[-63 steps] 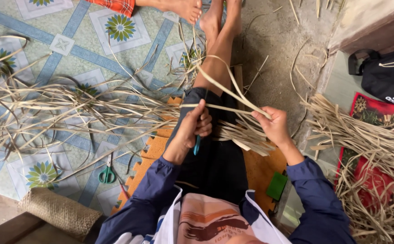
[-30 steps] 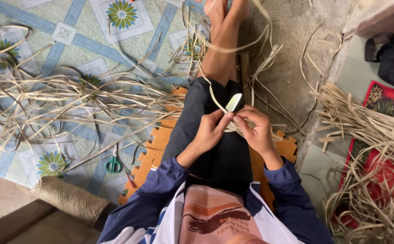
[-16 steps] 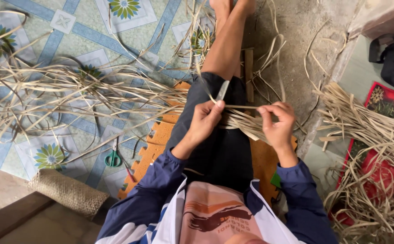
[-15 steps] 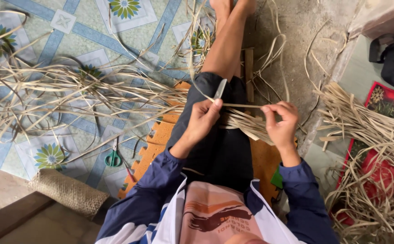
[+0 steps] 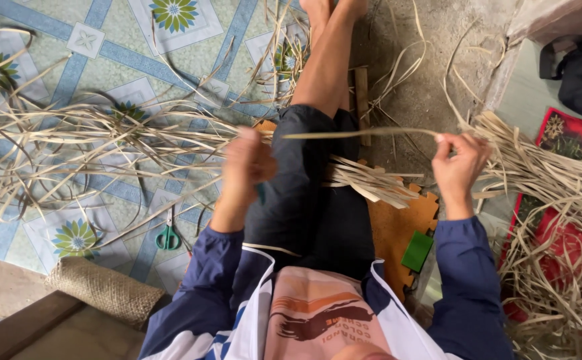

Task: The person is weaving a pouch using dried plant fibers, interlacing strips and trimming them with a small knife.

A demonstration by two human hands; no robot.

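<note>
Dried leaf strip (image 5: 364, 133) is seen stretched level above the lap, one long pale blade drawn taut from the right hand (image 5: 459, 167) toward the left hand (image 5: 247, 160). The right hand is closed, the strip's end pinched between thumb and forefingers, out beside the right knee. The left hand is blurred; it appears curled into a fist over the left thigh, and a small blue-handled tool (image 5: 261, 193) seems to be held below it, though what exactly is gripped cannot be told. Whether the strip's near end is touched by that hand cannot be told either.

A short bundle of cut strips (image 5: 371, 185) is laid across the thighs, its ends fanned over an orange foam mat (image 5: 397, 227). Loose leaves are heaped on the tiled floor (image 5: 77, 73) at the left, and a larger pile of strips (image 5: 557, 173) lies at the right. Green-handled scissors (image 5: 168, 237) lie on the floor near the left elbow, and a small green block (image 5: 416, 251) rests on the mat.

The step in hand is judged to be the drawing out of a single strip, pulled straight at full stretch. For the next move, steady tension would be required from the right hand, and the strip would need to be kept flat and untwisted while it is brought to the bundle on the lap.
</note>
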